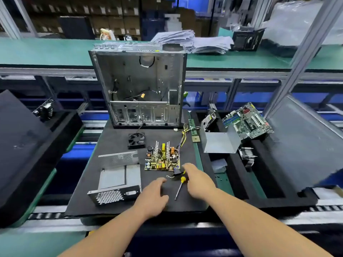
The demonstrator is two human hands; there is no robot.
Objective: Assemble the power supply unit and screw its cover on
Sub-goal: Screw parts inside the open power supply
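Observation:
The power supply circuit board (161, 158) lies on the black foam mat (115, 141), its coloured wires (182, 138) trailing up to the right. Left of it sits the open grey power supply case (117, 179) with a honeycomb grille on its front. A black fan (136, 140) lies behind the board. The bent metal cover (220, 140) stands to the right. A yellow-handled screwdriver (179, 188) lies between my hands. My left hand (153, 196) rests palm-down on the mat. My right hand (199, 180) reaches over the screwdriver handle with fingers extended, holding nothing.
An open computer chassis (138, 88) stands upright at the back of the mat. A motherboard (247, 120) and a heatsink (247, 155) sit in the black tray on the right. A dark panel (20, 141) leans on the left. Small screws (219, 177) lie on the green strip.

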